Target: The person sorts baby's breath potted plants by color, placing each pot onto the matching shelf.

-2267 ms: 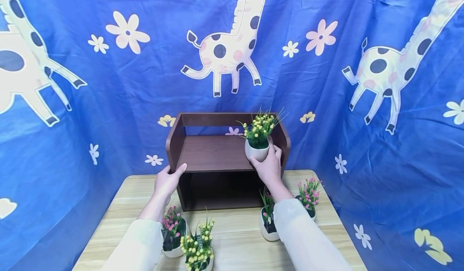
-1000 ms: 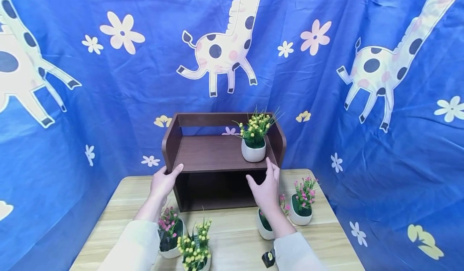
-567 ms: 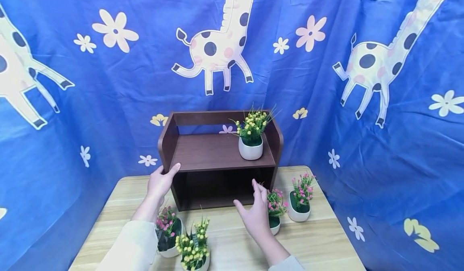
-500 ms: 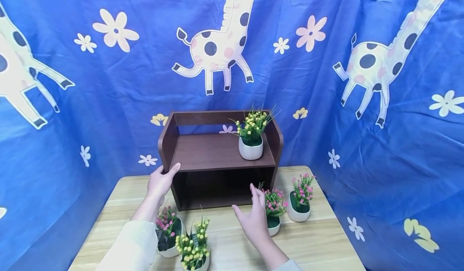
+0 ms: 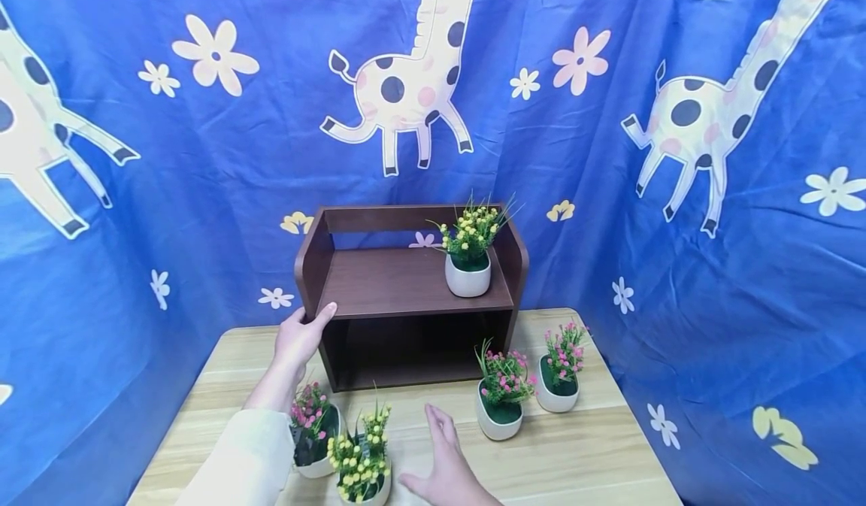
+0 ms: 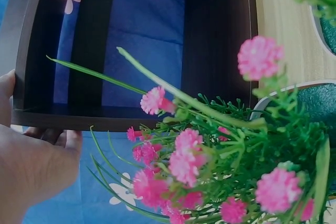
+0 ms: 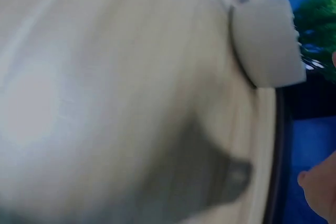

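Observation:
My left hand [image 5: 298, 342] grips the left side panel of a dark brown two-tier shelf [image 5: 389, 284], its thumb on the upper board's front corner. In the left wrist view the fingers [image 6: 63, 139] wrap the panel's outer side. My right hand [image 5: 448, 467] holds nothing, hovering over the table with thumb and fingers apart. Just left of it is a white pot of yellow flowers [image 5: 361, 457]. Another yellow-flowered plant [image 5: 468, 274] stands on the right of the shelf's upper board. A finger or thumb tip [image 7: 321, 188] shows at the right wrist view's edge.
Pink-flowered plants in white pots stand on the wooden table [image 5: 440, 416]: one [image 5: 314, 431] beneath my left forearm, one [image 5: 502, 401] before the shelf's right end, another [image 5: 560, 378] farther right. Blue giraffe-print cloth [image 5: 271, 153] encloses the back and sides.
My right hand has let go of the yellow-flowered plant on the upper board, then drawn back and down to the left over the table. The left hand keeps its grip on the shelf.

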The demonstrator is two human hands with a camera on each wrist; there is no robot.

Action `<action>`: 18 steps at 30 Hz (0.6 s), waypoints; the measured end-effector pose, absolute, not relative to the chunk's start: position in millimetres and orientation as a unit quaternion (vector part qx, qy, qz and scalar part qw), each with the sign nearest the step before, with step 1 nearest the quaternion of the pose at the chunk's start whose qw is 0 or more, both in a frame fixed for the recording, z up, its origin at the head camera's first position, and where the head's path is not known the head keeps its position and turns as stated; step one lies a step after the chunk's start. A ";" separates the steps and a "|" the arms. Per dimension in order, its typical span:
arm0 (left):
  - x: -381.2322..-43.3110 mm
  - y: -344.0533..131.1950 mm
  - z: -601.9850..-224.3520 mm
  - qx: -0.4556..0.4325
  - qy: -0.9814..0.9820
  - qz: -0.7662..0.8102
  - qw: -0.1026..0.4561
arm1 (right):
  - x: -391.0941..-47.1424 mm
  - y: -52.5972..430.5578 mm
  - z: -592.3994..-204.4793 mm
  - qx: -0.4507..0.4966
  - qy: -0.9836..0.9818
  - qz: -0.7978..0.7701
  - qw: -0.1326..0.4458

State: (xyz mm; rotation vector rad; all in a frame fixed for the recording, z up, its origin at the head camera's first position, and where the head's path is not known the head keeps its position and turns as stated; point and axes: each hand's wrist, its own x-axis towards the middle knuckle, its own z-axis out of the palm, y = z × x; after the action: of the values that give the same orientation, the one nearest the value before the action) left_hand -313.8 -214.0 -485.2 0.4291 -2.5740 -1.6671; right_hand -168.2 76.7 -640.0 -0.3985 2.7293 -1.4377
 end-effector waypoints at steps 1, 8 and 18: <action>-314.1 -213.9 -485.0 0.138 -0.832 -0.537 0.022 | -166.2 76.1 -644.5 -0.140 0.874 -0.464 0.032; -314.6 -214.0 -484.3 0.138 -0.830 -0.540 0.020 | -159.9 70.1 -674.7 -0.183 0.848 -0.486 0.104; -315.7 -216.4 -484.8 0.141 -0.825 -0.546 0.022 | -158.1 40.3 -690.1 -0.158 0.859 -0.466 0.143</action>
State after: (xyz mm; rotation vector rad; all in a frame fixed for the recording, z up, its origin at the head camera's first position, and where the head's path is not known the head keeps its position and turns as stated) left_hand -315.7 -216.4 -484.8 0.4379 -2.5570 -1.6932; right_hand -158.1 40.3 -690.1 -0.4564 2.4770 -1.3434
